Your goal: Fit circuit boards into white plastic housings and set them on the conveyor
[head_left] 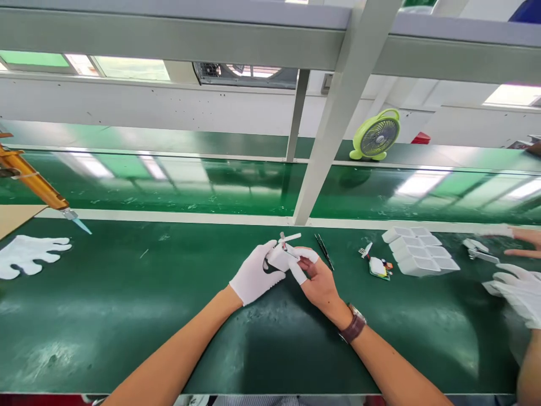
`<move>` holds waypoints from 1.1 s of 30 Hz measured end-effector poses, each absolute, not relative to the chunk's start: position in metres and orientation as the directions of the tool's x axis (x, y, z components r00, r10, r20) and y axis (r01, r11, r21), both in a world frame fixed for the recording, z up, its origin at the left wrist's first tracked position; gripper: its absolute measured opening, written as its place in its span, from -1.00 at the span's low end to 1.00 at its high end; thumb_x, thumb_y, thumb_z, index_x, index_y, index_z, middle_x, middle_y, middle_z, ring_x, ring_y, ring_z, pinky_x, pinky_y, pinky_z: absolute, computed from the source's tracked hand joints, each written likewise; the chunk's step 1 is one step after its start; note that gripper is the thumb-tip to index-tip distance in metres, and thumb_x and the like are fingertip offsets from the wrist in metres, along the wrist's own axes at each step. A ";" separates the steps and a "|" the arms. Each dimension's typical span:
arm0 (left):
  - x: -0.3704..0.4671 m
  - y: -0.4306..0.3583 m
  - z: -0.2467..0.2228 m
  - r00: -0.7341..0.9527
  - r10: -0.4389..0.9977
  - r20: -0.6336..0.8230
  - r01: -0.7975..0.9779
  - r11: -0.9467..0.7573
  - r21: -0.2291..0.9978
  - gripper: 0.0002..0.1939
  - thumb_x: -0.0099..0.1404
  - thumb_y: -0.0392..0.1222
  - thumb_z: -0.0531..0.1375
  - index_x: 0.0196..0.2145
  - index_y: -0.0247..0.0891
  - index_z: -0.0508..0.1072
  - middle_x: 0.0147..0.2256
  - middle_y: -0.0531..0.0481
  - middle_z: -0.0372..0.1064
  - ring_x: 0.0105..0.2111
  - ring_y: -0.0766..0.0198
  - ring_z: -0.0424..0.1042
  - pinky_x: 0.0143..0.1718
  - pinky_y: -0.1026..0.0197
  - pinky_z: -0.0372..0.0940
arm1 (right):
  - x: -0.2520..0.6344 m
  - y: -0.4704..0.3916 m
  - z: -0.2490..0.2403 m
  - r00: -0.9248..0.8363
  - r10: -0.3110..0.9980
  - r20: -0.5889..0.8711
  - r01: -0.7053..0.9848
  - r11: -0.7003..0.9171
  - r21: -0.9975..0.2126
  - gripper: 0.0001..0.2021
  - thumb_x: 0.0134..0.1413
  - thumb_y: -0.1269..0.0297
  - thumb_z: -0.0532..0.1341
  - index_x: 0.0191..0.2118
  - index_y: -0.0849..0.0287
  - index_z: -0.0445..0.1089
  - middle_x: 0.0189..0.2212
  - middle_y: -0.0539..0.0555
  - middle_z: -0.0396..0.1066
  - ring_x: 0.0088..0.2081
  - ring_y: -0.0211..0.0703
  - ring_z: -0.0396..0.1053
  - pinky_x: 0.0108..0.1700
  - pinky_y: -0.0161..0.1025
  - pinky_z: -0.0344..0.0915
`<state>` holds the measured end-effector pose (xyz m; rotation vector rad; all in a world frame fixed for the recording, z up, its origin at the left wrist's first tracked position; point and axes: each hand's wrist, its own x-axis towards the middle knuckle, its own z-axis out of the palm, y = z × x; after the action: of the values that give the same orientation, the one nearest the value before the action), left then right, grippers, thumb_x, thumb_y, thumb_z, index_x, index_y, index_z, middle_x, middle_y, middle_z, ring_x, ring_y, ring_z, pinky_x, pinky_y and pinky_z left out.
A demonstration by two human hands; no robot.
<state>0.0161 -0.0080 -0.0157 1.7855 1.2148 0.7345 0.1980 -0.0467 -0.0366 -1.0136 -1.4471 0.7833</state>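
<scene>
Near the middle of the green table, my left hand [256, 275] in a white glove grips a small white plastic housing [279, 257]. A thin white piece sticks out at the top of the housing. My right hand [315, 277], with white covers on some fingertips and a watch at the wrist, pinches the right side of the same housing. Black tweezers [324, 251] lie just beyond my right hand. Farther right a small circuit board [379, 268] with a white block and wires rests on the table.
White trays [420, 252] stand right of the board. At the right edge are another person's hands [518, 287] near a white part [480, 250]. An empty glove [31, 255] lies left, below an orange dispenser [42, 183]. A green fan [376, 135] stands behind the upright post [329, 124].
</scene>
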 end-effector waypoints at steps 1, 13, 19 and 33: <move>0.019 -0.011 -0.018 0.345 0.936 0.070 0.449 -0.231 0.863 -0.21 0.06 -0.22 0.38 0.24 -0.23 0.26 -0.10 -0.10 0.41 -0.31 0.20 0.41 -0.20 0.09 0.39 | 0.197 -0.046 -0.036 0.054 0.943 0.328 0.024 0.327 -0.945 -0.76 0.24 0.15 0.26 -0.01 0.05 0.39 -0.04 0.15 0.48 -0.08 -0.04 0.52 -0.06 -0.06 0.55; 0.024 -0.034 -0.005 0.219 0.923 0.316 0.392 -0.380 0.838 -0.26 -0.01 -0.33 0.45 0.14 -0.12 0.39 -0.28 0.05 0.36 -0.36 0.26 0.43 -0.25 0.16 0.44 | 0.185 -0.053 -0.013 -0.193 0.958 -0.211 -0.546 -0.283 -0.789 -0.73 0.12 0.13 0.38 -0.11 0.14 0.52 -0.24 0.08 0.59 -0.27 -0.11 0.54 -0.31 -0.25 0.38; 0.023 -0.033 -0.011 0.232 0.920 0.316 0.377 -0.384 0.843 -0.23 -0.02 -0.32 0.46 0.16 -0.12 0.38 -0.29 0.06 0.35 -0.34 0.25 0.44 -0.22 0.15 0.45 | 0.185 -0.053 -0.016 -0.223 0.949 -0.224 -0.531 -0.312 -0.788 -0.72 0.16 0.15 0.34 -0.06 0.14 0.51 -0.22 0.09 0.59 -0.25 -0.08 0.55 -0.26 -0.20 0.42; 0.026 -0.033 -0.006 0.249 0.935 0.253 0.416 -0.339 0.844 -0.26 0.02 -0.34 0.41 0.17 -0.09 0.37 -0.28 0.05 0.36 -0.32 0.23 0.45 -0.23 0.14 0.45 | 0.184 -0.052 -0.018 -0.212 0.953 -0.216 -0.489 -0.295 -0.821 -0.73 0.20 0.11 0.29 -0.09 0.15 0.48 -0.20 0.10 0.57 -0.20 -0.05 0.54 -0.19 -0.13 0.47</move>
<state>0.0256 -0.0334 -0.0061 1.8773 1.2299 1.0273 0.1844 -0.0523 -0.0175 -0.8986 -0.7521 1.7210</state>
